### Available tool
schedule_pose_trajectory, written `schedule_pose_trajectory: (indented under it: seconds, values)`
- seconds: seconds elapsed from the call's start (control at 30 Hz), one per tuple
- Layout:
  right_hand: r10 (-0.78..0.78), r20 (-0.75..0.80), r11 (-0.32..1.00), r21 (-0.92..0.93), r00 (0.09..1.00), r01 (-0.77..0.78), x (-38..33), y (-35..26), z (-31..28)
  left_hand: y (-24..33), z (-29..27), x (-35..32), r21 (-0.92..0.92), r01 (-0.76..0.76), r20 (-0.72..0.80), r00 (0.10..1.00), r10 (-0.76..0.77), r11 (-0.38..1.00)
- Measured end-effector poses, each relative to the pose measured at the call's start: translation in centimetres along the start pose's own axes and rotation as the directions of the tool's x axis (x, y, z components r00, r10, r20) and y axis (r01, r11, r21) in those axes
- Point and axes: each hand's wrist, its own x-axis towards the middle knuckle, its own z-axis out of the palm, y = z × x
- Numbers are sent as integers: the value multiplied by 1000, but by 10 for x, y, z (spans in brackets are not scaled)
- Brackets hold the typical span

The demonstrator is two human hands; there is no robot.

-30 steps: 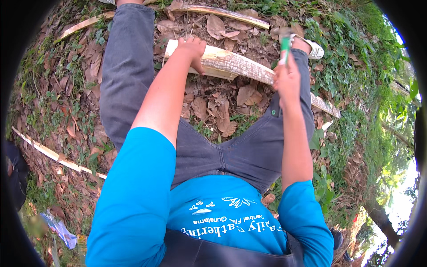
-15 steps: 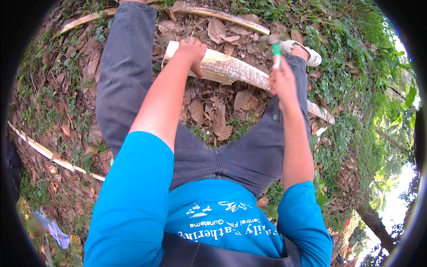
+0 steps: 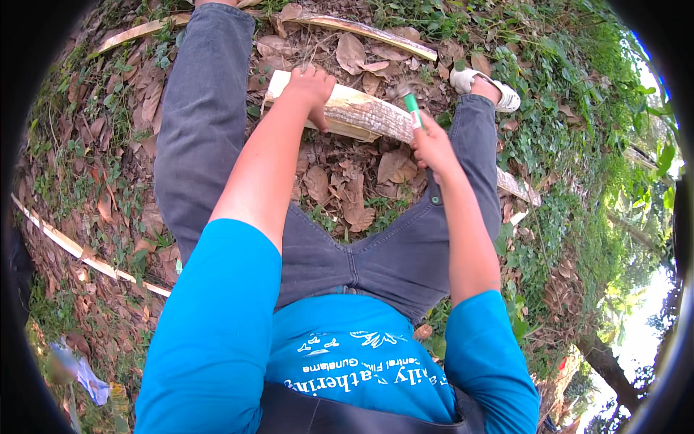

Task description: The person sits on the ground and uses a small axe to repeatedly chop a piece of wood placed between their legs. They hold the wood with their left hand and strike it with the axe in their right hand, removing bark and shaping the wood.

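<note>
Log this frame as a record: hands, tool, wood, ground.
Left hand: grips left end of a rough wood piece
Right hand: holds a green-handled tool, head blurred
Tool touching wood: cannot tell
Ground: dry leaves, green plants
Nearby: thin wood strip beyond the wood piece; pale strip at far left

— Which kind of place is this, please?
— It is outdoors, a wooded place: dry brown leaves (image 3: 354, 202) lie at the centre, low green plants (image 3: 542, 108) grow at the upper right, a tree trunk (image 3: 609, 367) slants at the lower right.
</note>
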Motion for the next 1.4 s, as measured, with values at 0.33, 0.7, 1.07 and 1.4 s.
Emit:
schedule_pose_trajectory:
  seconds: [0.33,0.7,1.07,1.4]
  values:
    - [-477,-712,483,278,515,831,-45,-132,-64,-5,-11,-12,-42,17,88,996,-13,999]
    - [-515,-377,667,387,770,637,-45,-138,-75,-1,-12,-16,-37,22,71,997,-19,999]
    - [42,95,984,-175,995,-24,-3,12,-3,3,4,-17,1,-32,-96,995,32,999]
    - [-476,-698,480,303,534,823,-64,-131,-65,-4,-3,-19,-40,3,9,1000,-2,999]
